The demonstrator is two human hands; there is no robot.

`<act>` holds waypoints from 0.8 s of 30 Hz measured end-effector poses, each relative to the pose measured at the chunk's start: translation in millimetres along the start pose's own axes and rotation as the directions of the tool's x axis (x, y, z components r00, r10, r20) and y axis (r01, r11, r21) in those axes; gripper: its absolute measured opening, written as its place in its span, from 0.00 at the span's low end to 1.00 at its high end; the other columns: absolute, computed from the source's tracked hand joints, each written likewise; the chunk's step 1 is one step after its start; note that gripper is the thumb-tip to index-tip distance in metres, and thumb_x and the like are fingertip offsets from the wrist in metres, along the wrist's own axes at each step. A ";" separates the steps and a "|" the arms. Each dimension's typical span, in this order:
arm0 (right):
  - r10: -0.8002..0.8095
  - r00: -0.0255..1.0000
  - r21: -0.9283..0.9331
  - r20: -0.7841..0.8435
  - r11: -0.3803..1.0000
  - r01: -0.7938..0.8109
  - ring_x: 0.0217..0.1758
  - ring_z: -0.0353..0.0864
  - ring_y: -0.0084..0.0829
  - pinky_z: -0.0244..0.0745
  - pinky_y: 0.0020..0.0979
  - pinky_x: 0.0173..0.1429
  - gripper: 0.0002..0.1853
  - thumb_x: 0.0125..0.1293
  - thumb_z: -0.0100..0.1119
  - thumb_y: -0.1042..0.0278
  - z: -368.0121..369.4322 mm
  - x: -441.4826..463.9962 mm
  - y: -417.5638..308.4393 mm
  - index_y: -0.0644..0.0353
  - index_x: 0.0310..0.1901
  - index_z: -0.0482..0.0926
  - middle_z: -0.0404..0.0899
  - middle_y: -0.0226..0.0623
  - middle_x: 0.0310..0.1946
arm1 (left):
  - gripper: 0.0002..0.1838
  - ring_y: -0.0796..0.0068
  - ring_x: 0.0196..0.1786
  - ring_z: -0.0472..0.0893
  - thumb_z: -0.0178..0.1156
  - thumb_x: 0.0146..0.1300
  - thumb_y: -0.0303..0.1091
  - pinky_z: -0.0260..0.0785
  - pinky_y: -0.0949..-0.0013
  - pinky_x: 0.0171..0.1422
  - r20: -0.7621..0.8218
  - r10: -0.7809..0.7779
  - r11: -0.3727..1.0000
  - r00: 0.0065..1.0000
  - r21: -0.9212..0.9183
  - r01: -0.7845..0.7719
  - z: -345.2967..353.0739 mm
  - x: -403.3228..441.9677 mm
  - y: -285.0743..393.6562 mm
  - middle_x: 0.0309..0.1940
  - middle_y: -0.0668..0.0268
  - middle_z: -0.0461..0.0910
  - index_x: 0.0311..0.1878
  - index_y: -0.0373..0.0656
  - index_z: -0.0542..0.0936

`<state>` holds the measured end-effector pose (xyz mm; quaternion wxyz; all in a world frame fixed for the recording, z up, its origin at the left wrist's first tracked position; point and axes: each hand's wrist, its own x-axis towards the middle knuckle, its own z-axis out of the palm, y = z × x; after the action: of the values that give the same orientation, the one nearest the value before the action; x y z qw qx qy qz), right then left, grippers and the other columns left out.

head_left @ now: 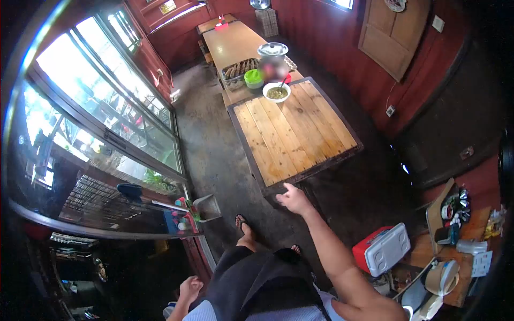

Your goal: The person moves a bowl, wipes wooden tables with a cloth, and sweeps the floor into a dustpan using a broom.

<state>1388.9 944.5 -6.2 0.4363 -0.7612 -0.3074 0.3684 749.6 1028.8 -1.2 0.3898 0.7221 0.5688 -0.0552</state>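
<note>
Right hand (295, 200): reaches forward at the near edge of the plank-topped surface, fingers loosely bent and nothing visible in them; whether a fingertip touches the frame, I cannot tell.
Left hand (189, 290): low beside the body, fingers curled inward; whether it encloses anything is hidden. The bent arm looks relaxed, perhaps for balance in stride.
Plank-topped surface (300, 134): directly ahead of the right hand, its pale boards set in a dark frame; its far end meets the long surface (234, 41), seemingly to make one continuous run.
White bowl (276, 100): at the far end of the planks, well apart from both hands, holding a greenish, soupy dish. A spoon (282, 84) leans in it, handle up, probably for easy ladling.
Food cluster: a tray (235, 82) of long brown pieces, a container with a lime-green lid (253, 76), and a pot, partly blurred, under a metal lid (273, 50); grouped close, likely for serving, the lids presumably keeping contents covered.
Cooler (384, 249): red with a pale lid, to the right of the right arm, apparently kept beside the walkway.
</note>
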 end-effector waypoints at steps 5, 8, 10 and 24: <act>0.156 0.982 0.431 0.110 0.882 -0.189 0.35 0.89 0.29 0.86 0.33 0.37 0.49 0.78 0.67 0.66 53.8 120.2 -47.6 0.74 0.85 0.43 0.90 0.43 0.42 | 0.22 0.74 0.47 0.91 0.75 0.68 0.30 0.84 0.67 0.54 0.026 0.012 0.985 1.000 -0.173 -0.007 -28.7 127.4 90.6 0.46 0.59 0.92 0.63 0.33 0.85; 0.232 0.972 0.602 0.047 0.769 -0.213 0.34 0.89 0.29 0.85 0.33 0.35 0.49 0.80 0.63 0.66 73.7 198.8 -65.5 0.71 0.87 0.38 0.89 0.42 0.43 | 0.23 0.74 0.47 0.92 0.76 0.68 0.30 0.84 0.67 0.54 -0.049 0.087 0.982 0.995 -0.165 -0.094 -58.7 203.7 99.3 0.47 0.57 0.92 0.63 0.33 0.86; 0.281 0.960 0.632 0.009 0.742 -0.223 0.37 0.90 0.32 0.87 0.35 0.38 0.46 0.81 0.62 0.64 87.3 248.7 -60.6 0.69 0.86 0.42 0.90 0.43 0.44 | 0.22 0.72 0.48 0.92 0.76 0.68 0.29 0.84 0.67 0.54 -0.058 0.114 0.975 0.992 -0.187 -0.123 -80.3 244.2 88.3 0.47 0.58 0.93 0.63 0.34 0.86; 0.525 0.760 0.905 -0.383 0.379 0.194 0.32 0.88 0.44 0.87 0.43 0.32 0.15 0.80 0.63 0.57 63.1 578.6 -50.4 0.59 0.48 0.71 0.81 0.42 0.35 | 0.21 0.70 0.50 0.91 0.70 0.70 0.26 0.83 0.66 0.56 -0.105 0.218 0.955 0.970 -0.182 -0.234 -279.1 486.7 210.0 0.49 0.58 0.91 0.65 0.35 0.85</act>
<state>1641.4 1450.5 -152.5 0.8098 -0.4965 0.1930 0.2458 998.5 1572.0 41.8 0.4376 0.7429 0.5009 0.0756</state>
